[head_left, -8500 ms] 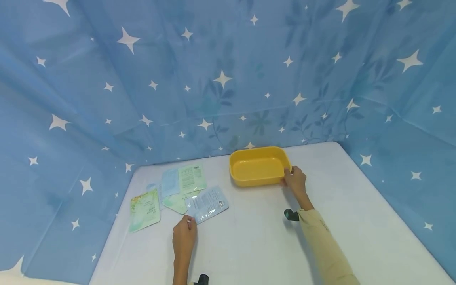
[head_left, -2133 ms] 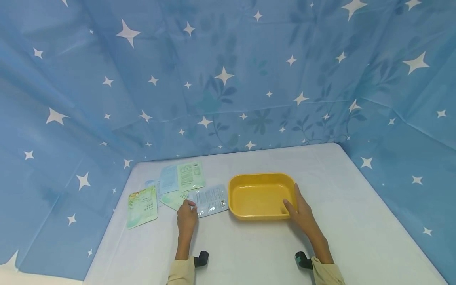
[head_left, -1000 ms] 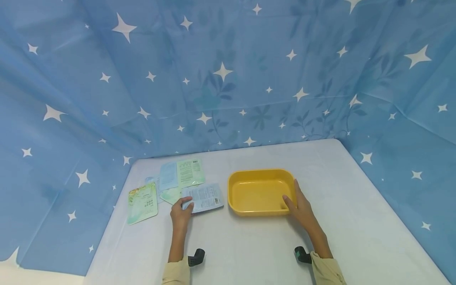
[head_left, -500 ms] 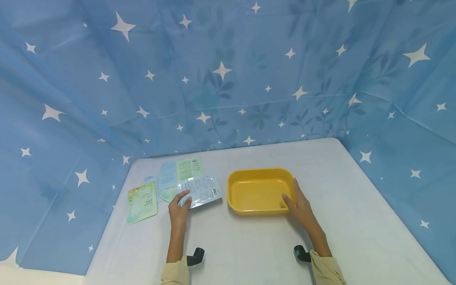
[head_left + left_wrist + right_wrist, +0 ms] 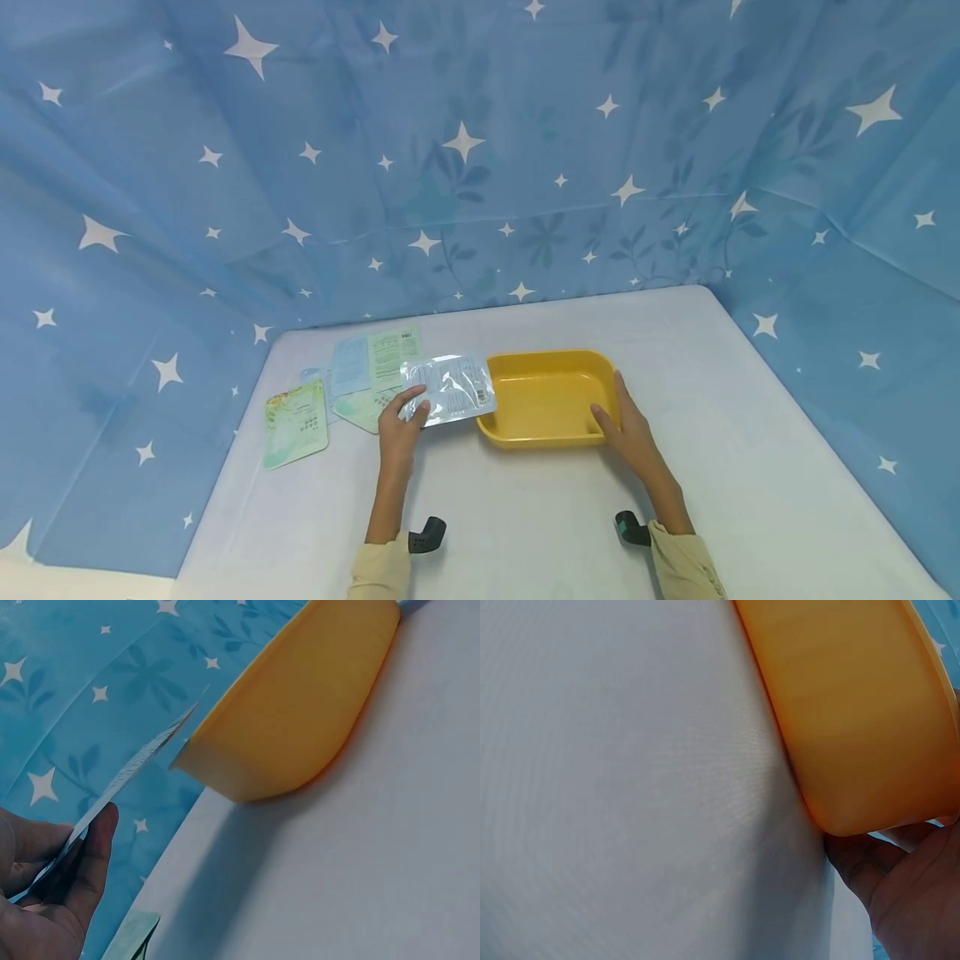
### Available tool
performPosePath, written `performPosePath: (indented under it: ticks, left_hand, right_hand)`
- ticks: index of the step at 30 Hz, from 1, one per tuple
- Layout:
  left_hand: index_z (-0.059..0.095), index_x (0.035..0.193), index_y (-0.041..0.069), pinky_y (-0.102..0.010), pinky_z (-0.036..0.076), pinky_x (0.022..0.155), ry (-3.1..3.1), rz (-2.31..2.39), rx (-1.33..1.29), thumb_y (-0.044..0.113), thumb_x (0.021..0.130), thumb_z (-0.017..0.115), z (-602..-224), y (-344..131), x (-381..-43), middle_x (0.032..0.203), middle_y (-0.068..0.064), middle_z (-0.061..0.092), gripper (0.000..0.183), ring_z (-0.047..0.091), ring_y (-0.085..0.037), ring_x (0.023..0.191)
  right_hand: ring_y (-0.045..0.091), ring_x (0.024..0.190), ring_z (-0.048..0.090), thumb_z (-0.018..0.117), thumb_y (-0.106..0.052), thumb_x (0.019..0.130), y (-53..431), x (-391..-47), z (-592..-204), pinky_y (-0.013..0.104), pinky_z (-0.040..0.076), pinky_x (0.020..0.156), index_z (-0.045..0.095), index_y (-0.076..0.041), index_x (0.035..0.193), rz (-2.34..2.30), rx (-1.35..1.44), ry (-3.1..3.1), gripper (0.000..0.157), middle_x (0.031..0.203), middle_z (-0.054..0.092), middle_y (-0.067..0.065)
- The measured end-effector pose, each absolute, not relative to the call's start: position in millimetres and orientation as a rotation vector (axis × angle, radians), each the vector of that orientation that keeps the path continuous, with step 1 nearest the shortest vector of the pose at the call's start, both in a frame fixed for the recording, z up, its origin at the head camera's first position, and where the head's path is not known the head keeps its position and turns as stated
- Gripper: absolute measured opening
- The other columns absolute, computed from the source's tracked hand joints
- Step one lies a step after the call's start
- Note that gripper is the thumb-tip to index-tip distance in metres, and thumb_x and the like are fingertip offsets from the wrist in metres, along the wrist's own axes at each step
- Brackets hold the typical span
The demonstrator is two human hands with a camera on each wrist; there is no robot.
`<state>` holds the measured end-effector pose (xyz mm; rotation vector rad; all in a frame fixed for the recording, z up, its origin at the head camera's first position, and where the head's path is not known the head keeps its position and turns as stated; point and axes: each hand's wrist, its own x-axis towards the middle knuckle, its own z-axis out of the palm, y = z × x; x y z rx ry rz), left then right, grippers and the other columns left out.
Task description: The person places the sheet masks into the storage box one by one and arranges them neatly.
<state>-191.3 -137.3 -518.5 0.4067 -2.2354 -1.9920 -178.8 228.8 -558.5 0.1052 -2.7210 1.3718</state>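
A silvery-blue foil sachet [image 5: 453,385] with printed text and a barcode is pinched at its near left corner by my left hand [image 5: 397,433]. It is raised off the table, and its right end overlaps the left rim of a yellow plastic tray [image 5: 551,408]. In the left wrist view the sachet [image 5: 124,776] appears edge-on between thumb and fingers, tilted up beside the tray's outer wall [image 5: 300,697]. My right hand [image 5: 636,437] grips the tray's right end, thumb inside over the rim. The right wrist view shows those fingers [image 5: 859,870] against the tray's outside, low at its base.
Several flat sachets lie at the table's left: a green one with a floral print [image 5: 296,425] apart, and an overlapping group with a blue one [image 5: 350,367] and a pale green one [image 5: 393,358]. A blue star-patterned curtain [image 5: 480,167] borders the white table.
Earlier the tray was pulled nearer and my right hand shifted its grip along its right end. My left hand has since lifted the foil sachet off the table and carried it right, to the tray's edge.
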Motion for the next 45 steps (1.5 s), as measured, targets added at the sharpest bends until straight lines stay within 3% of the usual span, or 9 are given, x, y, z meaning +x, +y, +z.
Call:
performPosePath:
  ticks: [4,8,12,15,19,27,32,38,45]
  left_hand:
    - [0.066,0.119,0.006,-0.024,0.056,0.073,-2.249,-1.996,0.374,0.008,0.090,0.066,-516,-126,-194,0.147,-0.012,0.047,0.029,0.065,-0.015,0.093]
    - [0.068,0.117,0.009,-0.021,0.054,0.067,-2.308,-1.938,0.349,0.010,0.090,0.067,-518,-117,-195,0.147,-0.010,0.048,0.027,0.064,-0.011,0.087]
    - [0.068,0.116,0.012,-0.025,0.052,0.061,-2.357,-1.875,0.297,0.012,0.089,0.067,-520,-109,-196,0.140,-0.009,0.056,0.027,0.066,-0.020,0.080]
    - [0.069,0.116,0.013,-0.037,0.055,0.080,-2.371,-1.836,0.237,0.012,0.089,0.068,-520,-103,-196,0.136,-0.008,0.060,0.027,0.066,-0.028,0.099]
    - [0.069,0.116,0.012,-0.050,0.046,0.103,-2.380,-1.795,0.151,0.013,0.091,0.067,-519,-96,-196,0.133,-0.008,0.062,0.025,0.052,-0.029,0.130]
    - [0.067,0.120,0.007,-0.028,0.055,0.090,-2.484,-1.604,-0.072,0.008,0.094,0.062,-516,-84,-202,0.125,-0.012,0.065,0.027,0.060,-0.026,0.120]
    - [0.066,0.121,0.004,-0.030,0.056,0.087,-2.563,-1.474,-0.207,0.005,0.093,0.062,-512,-78,-202,0.123,-0.013,0.067,0.029,0.062,-0.022,0.109]
    - [0.066,0.121,0.001,-0.023,0.051,0.068,-2.629,-1.347,-0.280,0.005,0.092,0.063,-508,-71,-201,0.118,-0.013,0.069,0.029,0.059,-0.015,0.082]
    - [0.066,0.120,0.000,-0.020,0.047,0.057,-2.681,-1.293,-0.344,0.005,0.096,0.057,-507,-67,-203,0.091,-0.011,0.069,0.026,0.050,-0.008,0.060]
  right_hand:
    - [0.045,0.148,0.014,0.051,-0.037,0.100,228,-180,-558,0.059,0.017,0.118,0.002,-0.001,0.156,1.368,0.099,-2.718,0.082,0.162,0.009,0.023]
    - [0.046,0.147,0.015,0.051,-0.036,0.100,228,-181,-558,0.060,0.018,0.117,0.003,0.000,0.156,1.360,0.097,-2.711,0.081,0.162,0.010,0.024]
    - [0.046,0.147,0.015,0.051,-0.036,0.101,228,-181,-558,0.059,0.017,0.117,0.003,-0.001,0.156,1.373,0.096,-2.705,0.081,0.162,0.009,0.024]
    - [0.045,0.148,0.014,0.051,-0.036,0.101,228,-181,-558,0.059,0.017,0.118,0.002,-0.002,0.156,1.384,0.092,-2.706,0.082,0.162,0.009,0.023]
    - [0.045,0.148,0.014,0.051,-0.038,0.101,228,-180,-558,0.058,0.016,0.118,0.001,-0.002,0.156,1.386,0.086,-2.716,0.082,0.162,0.008,0.023]
    - [0.044,0.148,0.012,0.050,-0.039,0.100,229,-180,-559,0.059,0.016,0.118,0.000,-0.003,0.156,1.398,0.083,-2.728,0.083,0.163,0.007,0.022]
    - [0.044,0.148,0.013,0.051,-0.038,0.100,228,-179,-560,0.059,0.016,0.118,0.001,-0.002,0.156,1.405,0.084,-2.719,0.083,0.163,0.007,0.022]
    - [0.045,0.148,0.013,0.052,-0.037,0.100,228,-179,-560,0.060,0.017,0.117,0.001,-0.002,0.156,1.405,0.101,-2.704,0.083,0.162,0.008,0.023]
    - [0.045,0.148,0.013,0.052,-0.037,0.100,229,-180,-560,0.060,0.016,0.118,0.001,-0.002,0.156,1.407,0.099,-2.703,0.084,0.162,0.007,0.023]
